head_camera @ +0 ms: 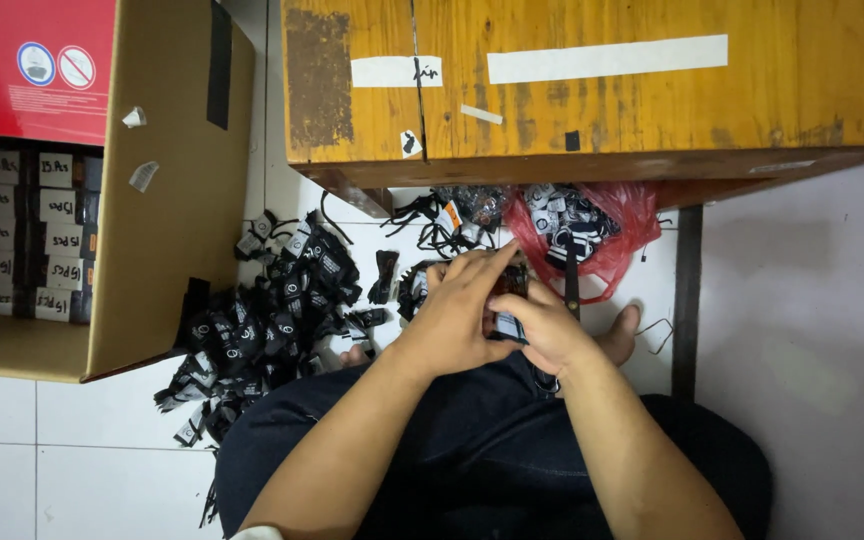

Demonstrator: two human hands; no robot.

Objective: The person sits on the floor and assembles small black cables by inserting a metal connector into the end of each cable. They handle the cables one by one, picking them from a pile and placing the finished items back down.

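Two hands meet over lap: left hand point(449, 322) and right hand point(540, 330) both closed around small black packet point(509, 300), held above white tile floor point(102, 440). Red plastic bag point(624, 225) under wooden table point(592, 80) holds black-and-white packets. Cardboard box point(167, 190) at left holds stacked black bundles with white labels. Loose pile of black packets point(272, 310) lies between box and knees.
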